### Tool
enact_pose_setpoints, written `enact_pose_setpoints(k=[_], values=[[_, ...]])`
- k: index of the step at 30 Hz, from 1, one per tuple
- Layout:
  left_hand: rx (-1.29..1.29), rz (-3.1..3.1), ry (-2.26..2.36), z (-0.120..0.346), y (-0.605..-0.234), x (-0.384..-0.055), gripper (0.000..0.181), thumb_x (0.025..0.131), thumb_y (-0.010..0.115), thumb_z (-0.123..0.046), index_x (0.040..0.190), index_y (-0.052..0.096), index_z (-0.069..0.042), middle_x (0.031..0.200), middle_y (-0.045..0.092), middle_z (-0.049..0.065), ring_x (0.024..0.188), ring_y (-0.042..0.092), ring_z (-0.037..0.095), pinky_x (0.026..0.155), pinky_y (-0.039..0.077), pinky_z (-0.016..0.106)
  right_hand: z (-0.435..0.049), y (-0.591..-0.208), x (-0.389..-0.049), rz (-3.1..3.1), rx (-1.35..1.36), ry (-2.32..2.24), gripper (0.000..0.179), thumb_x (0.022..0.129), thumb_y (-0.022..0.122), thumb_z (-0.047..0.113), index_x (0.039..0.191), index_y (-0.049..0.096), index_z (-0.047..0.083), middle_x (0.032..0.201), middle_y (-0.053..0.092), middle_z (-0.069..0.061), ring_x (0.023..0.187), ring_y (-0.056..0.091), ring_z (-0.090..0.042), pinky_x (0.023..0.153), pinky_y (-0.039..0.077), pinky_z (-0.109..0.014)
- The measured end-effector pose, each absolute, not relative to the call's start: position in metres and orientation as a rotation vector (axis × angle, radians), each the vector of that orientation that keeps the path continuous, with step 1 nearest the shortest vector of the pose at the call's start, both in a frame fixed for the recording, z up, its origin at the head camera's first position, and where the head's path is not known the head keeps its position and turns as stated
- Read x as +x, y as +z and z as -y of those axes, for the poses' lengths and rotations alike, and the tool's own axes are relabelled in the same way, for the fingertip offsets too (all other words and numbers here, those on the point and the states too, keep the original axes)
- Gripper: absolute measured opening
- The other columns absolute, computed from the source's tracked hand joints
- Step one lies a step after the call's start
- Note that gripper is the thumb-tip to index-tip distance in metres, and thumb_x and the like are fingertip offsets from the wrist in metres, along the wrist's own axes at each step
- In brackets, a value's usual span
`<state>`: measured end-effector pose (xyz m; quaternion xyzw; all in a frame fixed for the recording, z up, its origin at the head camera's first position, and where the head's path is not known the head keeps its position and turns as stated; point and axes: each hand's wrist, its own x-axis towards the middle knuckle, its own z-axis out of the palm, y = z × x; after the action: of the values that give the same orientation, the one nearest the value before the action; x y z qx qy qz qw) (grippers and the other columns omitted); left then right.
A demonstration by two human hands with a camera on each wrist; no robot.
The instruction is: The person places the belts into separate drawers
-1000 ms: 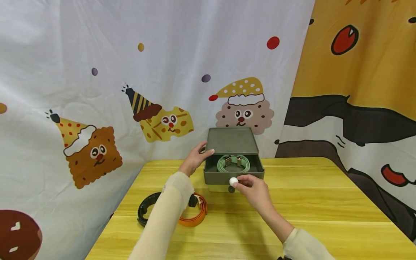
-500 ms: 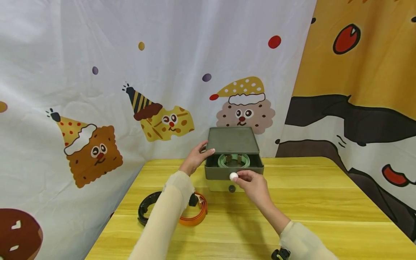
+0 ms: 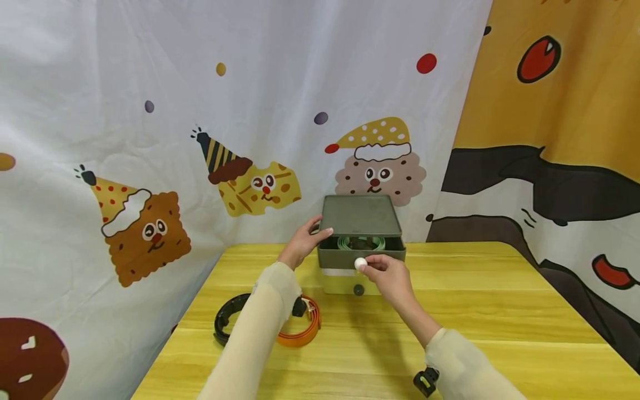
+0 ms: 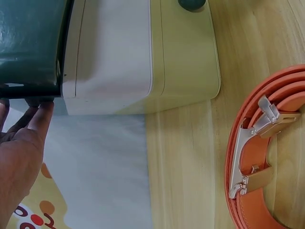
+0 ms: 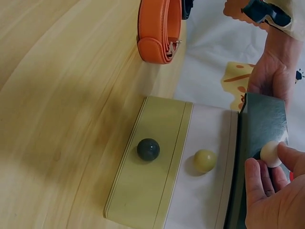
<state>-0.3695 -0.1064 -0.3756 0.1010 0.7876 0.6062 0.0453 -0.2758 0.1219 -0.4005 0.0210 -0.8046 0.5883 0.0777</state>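
A small drawer cabinet stands on the table, with a dark green top tier over a white and a yellow one. The green drawer (image 3: 350, 259) is partly pulled out, and a coiled green belt (image 3: 345, 243) lies in it, partly hidden under the green top (image 3: 362, 215). My right hand (image 3: 391, 278) pinches the drawer's round white knob (image 3: 360, 263) between thumb and fingers. At the cabinet's left side my left hand (image 3: 303, 243) rests its fairly straight fingers against the green tier, as the left wrist view (image 4: 24, 148) also shows by the hand.
A coiled orange belt (image 3: 303, 336) and a coiled black belt (image 3: 220, 322) lie on the table (image 3: 480, 311) front left of the cabinet, partly behind the left sleeve. The lower drawers have a yellowish knob (image 5: 205, 161) and a dark knob (image 5: 148, 150). A printed curtain (image 3: 280, 66) hangs behind.
The green drawer has slid back into the cabinet with my right hand on its knob, so less of the green belt shows. My left hand has stayed at the cabinet's side.
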Motion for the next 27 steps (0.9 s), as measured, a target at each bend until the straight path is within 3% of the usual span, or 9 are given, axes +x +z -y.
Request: enact_pose_setpoints(k=[14,27], values=[[0.302,-2.390,1.852,0.106,-0.375,-0.370,0.076,0.093,0.069,-0.042,0.157,0.030,-0.026,0.160,0.027,0.012,0.146,0.026,0.032,0.112,0.030,0.054,-0.123,-0.399,-0.290,2.451,0.055,1.750,0.028,0.090,0.075,0.020,0.113,0.071,0.004,0.103,0.071,-0.011,0.095,0.068,-0.031,0.079,0.056,-0.039],[0.292,-2.393,1.866,0.105,-0.375,-0.369,0.075,0.094,0.068,-0.040,0.157,0.031,-0.024,0.160,0.027,0.013,0.146,0.027,0.030,0.112,0.033,0.051,-0.125,-0.398,-0.302,2.448,0.050,1.752,0.029,0.092,0.074,0.019,0.116,0.070,0.002,0.106,0.070,-0.013,0.091,0.068,-0.022,0.083,0.056,-0.043]])
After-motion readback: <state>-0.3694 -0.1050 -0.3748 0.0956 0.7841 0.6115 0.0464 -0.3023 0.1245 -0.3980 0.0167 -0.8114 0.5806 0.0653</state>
